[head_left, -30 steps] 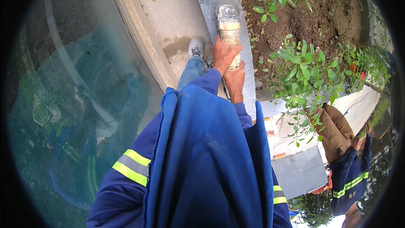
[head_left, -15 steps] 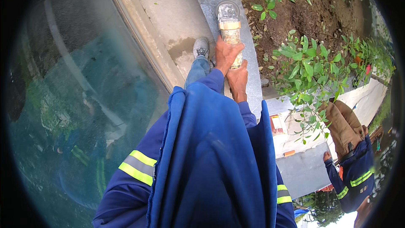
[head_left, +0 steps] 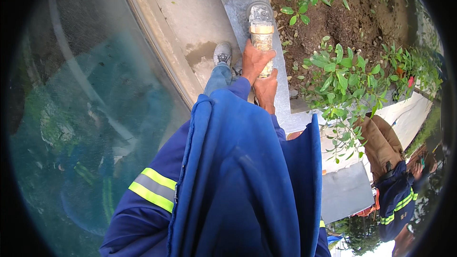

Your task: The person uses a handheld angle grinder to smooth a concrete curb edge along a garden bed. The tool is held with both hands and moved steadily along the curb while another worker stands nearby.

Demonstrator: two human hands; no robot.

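Note:
An angle grinder (head_left: 262, 37), dusty and pale with an orange-tan collar, points away from me over a grey stone ledge (head_left: 283, 107). Its disc end, under a rounded guard, lies at the far end, low over the slab; whether the disc touches the stone I cannot tell. My left hand (head_left: 257, 60) is wrapped round the middle of the grinder's body. Closer to me, my right hand (head_left: 266, 88) grips the rear end of the same tool. Much of the grinder's rear half is hidden under my fingers.
Left of the ledge, my shoe (head_left: 222, 53) stands on a concrete walkway (head_left: 190, 14) beside a large dark glass pane (head_left: 95, 95). Soil (head_left: 352, 14) with leafy shrubs (head_left: 342, 74) borders the right. A co-worker in a dark jacket (head_left: 397, 202) stands at the lower right.
The grinder and both hands have shifted slightly to the right in view, with the same grip. The co-worker's lowered arm has come up, bringing the hands together in front.

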